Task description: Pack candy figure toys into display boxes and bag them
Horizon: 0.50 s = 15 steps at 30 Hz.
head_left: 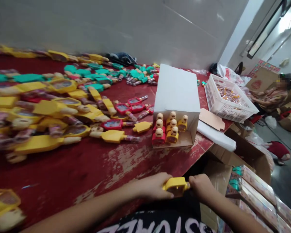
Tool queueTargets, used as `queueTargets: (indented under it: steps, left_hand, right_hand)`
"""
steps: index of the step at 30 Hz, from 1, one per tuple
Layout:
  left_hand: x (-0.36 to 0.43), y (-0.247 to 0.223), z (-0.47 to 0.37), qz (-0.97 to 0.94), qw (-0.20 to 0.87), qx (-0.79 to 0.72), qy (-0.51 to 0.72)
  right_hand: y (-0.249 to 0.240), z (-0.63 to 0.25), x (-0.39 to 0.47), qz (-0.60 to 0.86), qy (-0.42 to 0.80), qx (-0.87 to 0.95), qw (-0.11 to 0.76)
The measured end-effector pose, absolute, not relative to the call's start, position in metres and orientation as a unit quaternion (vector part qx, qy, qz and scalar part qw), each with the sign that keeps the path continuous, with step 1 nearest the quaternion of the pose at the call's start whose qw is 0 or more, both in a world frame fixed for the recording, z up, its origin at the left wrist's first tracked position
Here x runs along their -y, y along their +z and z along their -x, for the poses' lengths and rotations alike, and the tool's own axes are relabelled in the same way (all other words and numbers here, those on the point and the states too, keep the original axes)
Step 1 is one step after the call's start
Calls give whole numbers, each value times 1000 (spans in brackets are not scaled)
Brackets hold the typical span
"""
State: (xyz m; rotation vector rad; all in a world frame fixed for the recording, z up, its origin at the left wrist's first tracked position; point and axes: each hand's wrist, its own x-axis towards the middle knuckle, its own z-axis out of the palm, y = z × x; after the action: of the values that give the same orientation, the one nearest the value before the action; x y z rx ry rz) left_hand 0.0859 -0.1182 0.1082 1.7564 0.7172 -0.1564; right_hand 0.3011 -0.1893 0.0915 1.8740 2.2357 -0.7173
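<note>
Near my lap, my left hand (pixel 157 187) is closed around one end of a yellow plastic toy (pixel 176 186) with a flat angular body. My right hand (pixel 201 184) grips its other end, so most of that end is hidden by the fingers. Beyond my hands, a white cardboard box (pixel 178 87) stands on the red table, its open side facing me. Inside it are several red and yellow toys with round animal-like heads (pixel 173 130). A loose yellow toy (pixel 142 127) lies beside the box's left wall.
Yellow, green and red toys (pixel 47 111) cover the left of the red table (pixel 99 174). A white plastic crate (pixel 229 97) of small pieces stands at right. Packed long boxes (pixel 259 191) fill a carton below the table edge. Another person (pixel 271 94) sits at far right.
</note>
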Motion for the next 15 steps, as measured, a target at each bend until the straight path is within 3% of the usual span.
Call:
queueTargets:
  steps: [3,8,13,15]
  left_hand:
    - [122,114,-87,-864,387,-307,-93]
    - [117,97,-84,-980,111,-144,-77]
    - [103,92,-73,-982,-72,-58,167]
    - [100,97,-78,-954,-106,-64,273]
  right_hand:
    - [71,-299,190,-613,-345,-710,43]
    - [41,-292,195,-518,-572,-636,11]
    - [40,-307,193,-441,-696,-566,-25]
    - [53,-317,181,-402,-746,-521,-103]
